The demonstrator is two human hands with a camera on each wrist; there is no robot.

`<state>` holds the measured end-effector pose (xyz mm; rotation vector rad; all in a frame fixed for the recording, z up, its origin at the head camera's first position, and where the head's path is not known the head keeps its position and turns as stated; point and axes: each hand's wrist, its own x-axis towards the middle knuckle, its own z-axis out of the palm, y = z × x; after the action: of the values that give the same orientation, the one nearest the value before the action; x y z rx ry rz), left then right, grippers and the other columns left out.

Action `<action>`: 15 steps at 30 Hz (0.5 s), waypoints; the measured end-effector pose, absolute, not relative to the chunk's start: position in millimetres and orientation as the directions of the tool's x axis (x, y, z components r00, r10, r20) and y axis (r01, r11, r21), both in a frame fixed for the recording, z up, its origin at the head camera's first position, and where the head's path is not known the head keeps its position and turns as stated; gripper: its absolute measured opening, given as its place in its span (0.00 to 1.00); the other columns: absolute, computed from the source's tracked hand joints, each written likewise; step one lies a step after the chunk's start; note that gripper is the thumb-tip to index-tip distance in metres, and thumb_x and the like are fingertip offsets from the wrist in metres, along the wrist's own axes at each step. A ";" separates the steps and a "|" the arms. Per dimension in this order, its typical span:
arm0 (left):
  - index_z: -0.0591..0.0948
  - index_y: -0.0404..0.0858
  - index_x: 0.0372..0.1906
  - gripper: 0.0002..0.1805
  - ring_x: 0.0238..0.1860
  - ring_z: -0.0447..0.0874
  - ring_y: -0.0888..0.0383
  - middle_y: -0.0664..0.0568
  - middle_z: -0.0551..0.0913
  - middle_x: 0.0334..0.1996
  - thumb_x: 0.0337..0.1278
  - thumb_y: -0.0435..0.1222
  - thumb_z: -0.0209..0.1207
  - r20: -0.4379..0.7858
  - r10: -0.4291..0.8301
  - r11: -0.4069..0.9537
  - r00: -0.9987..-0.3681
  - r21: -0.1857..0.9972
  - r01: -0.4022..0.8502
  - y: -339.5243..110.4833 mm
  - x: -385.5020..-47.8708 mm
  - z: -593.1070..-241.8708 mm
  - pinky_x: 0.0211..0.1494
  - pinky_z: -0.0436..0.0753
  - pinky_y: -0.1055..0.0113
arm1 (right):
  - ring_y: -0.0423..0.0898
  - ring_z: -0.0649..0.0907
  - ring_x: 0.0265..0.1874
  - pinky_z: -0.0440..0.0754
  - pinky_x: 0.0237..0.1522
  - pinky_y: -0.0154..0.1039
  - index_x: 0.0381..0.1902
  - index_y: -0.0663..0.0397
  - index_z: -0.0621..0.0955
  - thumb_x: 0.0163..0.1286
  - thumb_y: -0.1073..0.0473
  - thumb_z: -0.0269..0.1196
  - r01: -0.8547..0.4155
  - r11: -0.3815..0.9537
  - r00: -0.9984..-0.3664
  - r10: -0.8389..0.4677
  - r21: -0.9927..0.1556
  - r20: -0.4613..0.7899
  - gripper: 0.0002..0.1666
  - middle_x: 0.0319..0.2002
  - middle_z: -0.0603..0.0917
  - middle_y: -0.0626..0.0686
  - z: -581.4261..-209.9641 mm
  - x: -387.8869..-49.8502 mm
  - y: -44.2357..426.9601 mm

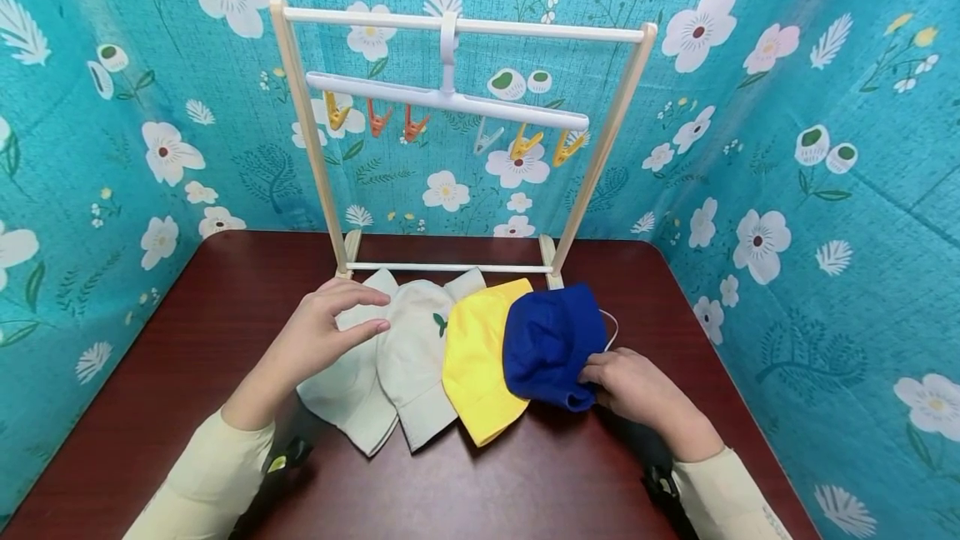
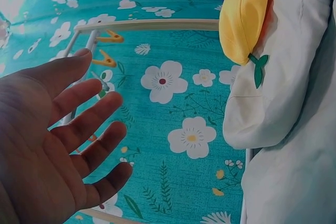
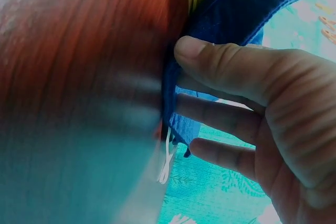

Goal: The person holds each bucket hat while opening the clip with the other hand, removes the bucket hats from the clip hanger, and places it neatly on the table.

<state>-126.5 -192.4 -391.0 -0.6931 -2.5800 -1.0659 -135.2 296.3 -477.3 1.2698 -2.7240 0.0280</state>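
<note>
Four bucket hats overlap in a row on the dark red table (image 1: 570, 482). At the right end lies a blue hat (image 1: 543, 340); my right hand (image 1: 633, 386) pinches its brim between thumb and fingers. The right wrist view shows the thumb on the blue brim (image 3: 170, 85), with a white cord (image 3: 167, 161) below. Beside it are a yellow hat (image 1: 480, 357), an off-white hat (image 1: 412, 348) with a green sprout, and a pale grey-green hat (image 1: 341, 394). My left hand (image 1: 322, 323) hovers over the pale hats, fingers apart, holding nothing.
Behind the hats stands a wooden rack (image 1: 611, 132). From its top bar hangs a white hanger (image 1: 517, 111), slightly tilted, with several coloured clips such as a yellow clip (image 1: 567, 148). Teal flowered cloth (image 1: 862, 273) encloses the table at the back and sides.
</note>
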 end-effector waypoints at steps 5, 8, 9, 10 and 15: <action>0.88 0.50 0.54 0.20 0.54 0.80 0.60 0.61 0.88 0.48 0.55 0.42 0.75 0.406 0.331 0.615 -0.852 0.592 0.521 -193.3 -125.6 -390.2 0.55 0.82 0.51 | 0.40 0.81 0.33 0.82 0.39 0.44 0.35 0.42 0.88 0.49 0.65 0.78 -0.786 0.609 -0.593 -0.791 0.102 0.150 0.16 0.31 0.82 0.41 -476.5 -130.9 294.8; 0.88 0.50 0.54 0.20 0.54 0.79 0.60 0.61 0.88 0.48 0.55 0.42 0.75 0.408 0.331 0.616 -0.851 0.589 0.522 -193.9 -125.1 -389.2 0.55 0.82 0.51 | 0.41 0.83 0.36 0.82 0.41 0.45 0.37 0.43 0.89 0.50 0.63 0.79 -0.789 0.603 -0.590 -0.797 0.115 0.130 0.16 0.34 0.84 0.42 -474.1 -128.5 292.9; 0.88 0.50 0.54 0.20 0.54 0.79 0.60 0.61 0.88 0.48 0.54 0.42 0.75 0.408 0.331 0.616 -0.851 0.589 0.522 -194.1 -124.9 -388.8 0.55 0.82 0.52 | 0.42 0.83 0.37 0.82 0.41 0.46 0.37 0.43 0.90 0.50 0.62 0.79 -0.789 0.603 -0.591 -0.797 0.118 0.121 0.16 0.35 0.85 0.43 -473.1 -127.9 292.2; 0.88 0.50 0.54 0.20 0.54 0.79 0.60 0.61 0.88 0.48 0.54 0.41 0.75 0.408 0.332 0.617 -0.850 0.588 0.523 -194.3 -125.0 -388.6 0.55 0.82 0.52 | 0.42 0.83 0.38 0.82 0.42 0.46 0.38 0.43 0.90 0.51 0.62 0.79 -0.788 0.604 -0.594 -0.797 0.122 0.111 0.16 0.35 0.85 0.43 -472.0 -127.5 291.7; 0.87 0.50 0.54 0.20 0.55 0.79 0.59 0.61 0.88 0.49 0.55 0.41 0.75 0.397 0.336 0.617 -0.854 0.592 0.518 -194.8 -125.2 -387.9 0.55 0.82 0.51 | 0.43 0.84 0.40 0.83 0.45 0.47 0.40 0.45 0.91 0.53 0.61 0.79 -0.785 0.610 -0.605 -0.792 0.108 0.082 0.15 0.38 0.87 0.45 -466.5 -125.8 291.6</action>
<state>-125.2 -194.8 -387.9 -0.6990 -2.5963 -1.0668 -125.8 291.6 -466.5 1.3321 -2.7084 -0.0925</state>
